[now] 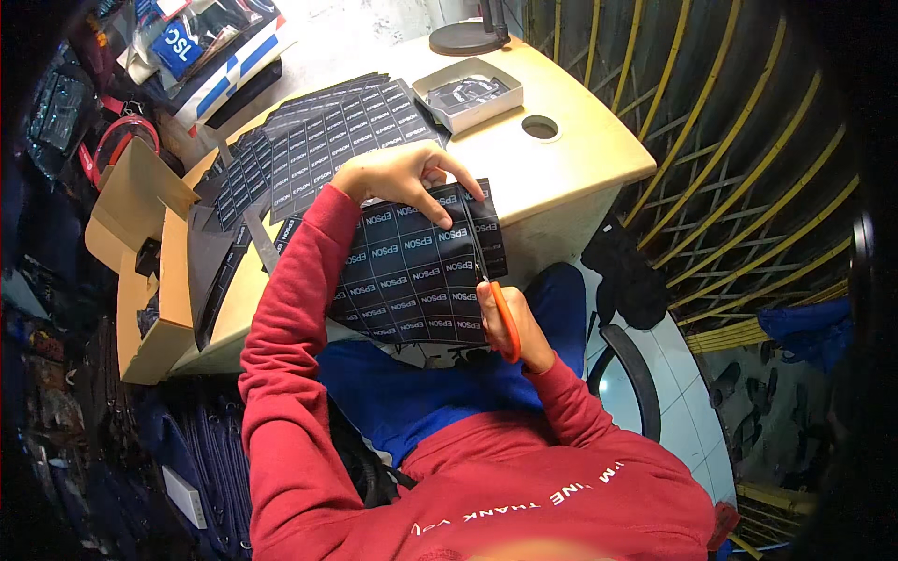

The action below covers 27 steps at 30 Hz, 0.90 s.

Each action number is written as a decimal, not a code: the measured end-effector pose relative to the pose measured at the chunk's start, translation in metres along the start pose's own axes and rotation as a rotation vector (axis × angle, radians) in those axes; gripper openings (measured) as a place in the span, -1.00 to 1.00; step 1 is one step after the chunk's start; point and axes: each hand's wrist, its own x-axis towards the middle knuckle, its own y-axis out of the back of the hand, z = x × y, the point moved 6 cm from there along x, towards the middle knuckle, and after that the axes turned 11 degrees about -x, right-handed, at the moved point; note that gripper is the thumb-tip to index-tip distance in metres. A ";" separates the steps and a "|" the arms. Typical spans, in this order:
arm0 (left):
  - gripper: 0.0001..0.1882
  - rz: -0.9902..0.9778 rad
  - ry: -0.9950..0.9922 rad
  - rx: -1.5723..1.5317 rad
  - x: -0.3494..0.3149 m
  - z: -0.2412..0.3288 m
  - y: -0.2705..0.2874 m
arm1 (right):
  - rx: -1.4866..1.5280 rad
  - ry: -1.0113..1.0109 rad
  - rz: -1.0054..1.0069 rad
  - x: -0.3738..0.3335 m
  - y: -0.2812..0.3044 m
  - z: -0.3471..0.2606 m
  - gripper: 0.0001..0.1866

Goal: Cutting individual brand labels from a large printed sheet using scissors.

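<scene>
A black sheet (402, 294) printed with a grid of white-lettered rectangles is held over my lap, just off the table's near edge. My left hand (398, 178) grips its far edge, thumb and fingers pinching near the right corner. In my right hand (531, 335) is a pair of scissors with orange handles (507, 323). Their long blades point away from me and lie along a line of the grid near the sheet's right side. A narrow strip (488, 234) of the same material sits right of the blades. Whether it is fully separate I cannot tell.
Similar sheets (327, 140) lie fanned on the pale wooden table (599, 154). Behind them is a shallow white box (505, 101) holding small dark pieces. A cable hole (541, 128) and black round stand (460, 37) are near. An open cardboard box (176, 280) stands left; a yellow folding gate (748, 201) right.
</scene>
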 end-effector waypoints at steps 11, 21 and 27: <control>-0.48 -0.007 0.001 -0.062 0.003 -0.012 -0.001 | 0.123 -0.049 -0.105 -0.003 -0.006 0.006 -0.40; -0.43 -0.003 0.021 -0.097 0.000 -0.016 -0.001 | 0.090 0.099 -0.143 0.001 -0.007 0.012 -0.39; -0.42 -0.018 0.023 -0.109 -0.002 -0.013 0.001 | 0.163 0.036 -0.224 -0.007 -0.008 0.017 -0.31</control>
